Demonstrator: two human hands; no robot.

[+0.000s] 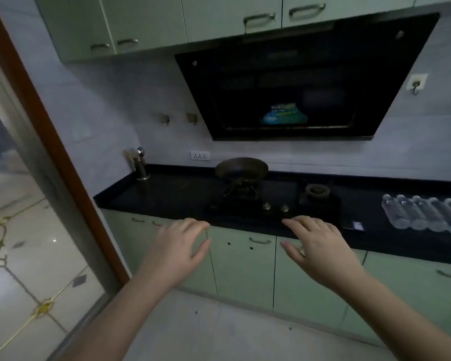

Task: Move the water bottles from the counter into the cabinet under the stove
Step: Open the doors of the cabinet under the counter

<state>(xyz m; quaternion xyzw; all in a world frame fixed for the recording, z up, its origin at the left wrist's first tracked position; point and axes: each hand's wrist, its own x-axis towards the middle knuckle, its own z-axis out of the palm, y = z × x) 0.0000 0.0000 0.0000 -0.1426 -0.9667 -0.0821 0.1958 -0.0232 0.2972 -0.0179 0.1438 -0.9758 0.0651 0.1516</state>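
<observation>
Water bottles (425,214) lie in a row on the surface (167,194) at far right; pic's edge cuts the row, so full count can't be told, and caps are too blurred to make out. Cabinet doors (242,267) under the stove are closed, inside hidden. Right grip (315,246) covers part of one door's handle. Sticker on the hood (284,113): text unreadable. Utensil holder (141,165) contents dim, indistinct. Both forearms run off the bottom edge.

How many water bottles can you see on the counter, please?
5 at least: the water bottles lie side by side in one row on the black counter, right of the stove. The row runs off the frame's right edge, so more may be hidden.
</observation>
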